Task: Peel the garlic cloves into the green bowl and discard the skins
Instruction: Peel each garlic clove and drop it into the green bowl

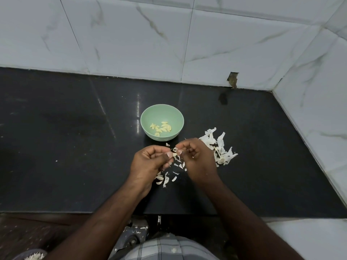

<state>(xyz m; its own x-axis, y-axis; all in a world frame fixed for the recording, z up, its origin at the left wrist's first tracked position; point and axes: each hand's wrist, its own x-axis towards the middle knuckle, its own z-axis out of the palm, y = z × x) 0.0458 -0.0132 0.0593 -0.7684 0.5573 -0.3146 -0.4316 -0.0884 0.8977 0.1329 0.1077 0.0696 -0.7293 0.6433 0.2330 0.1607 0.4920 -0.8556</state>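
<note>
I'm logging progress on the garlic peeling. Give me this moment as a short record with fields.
surface: black counter
green bowl: upright, holds peeled cloves
left hand: pinches a garlic clove
right hand: pinches the same clove's skin
skins: loose pile on counter right of bowl, more scraps under the hands
unpeeled cloves: beside left hand

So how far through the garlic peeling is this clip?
Partway. Done: about a dozen peeled cloves lie in the green bowl. In hand: the left hand and right hand pinch one clove between them, skin coming off. Left: a few unpeeled cloves on the counter, and the loose skins piled right of the hands, not yet discarded.
</note>
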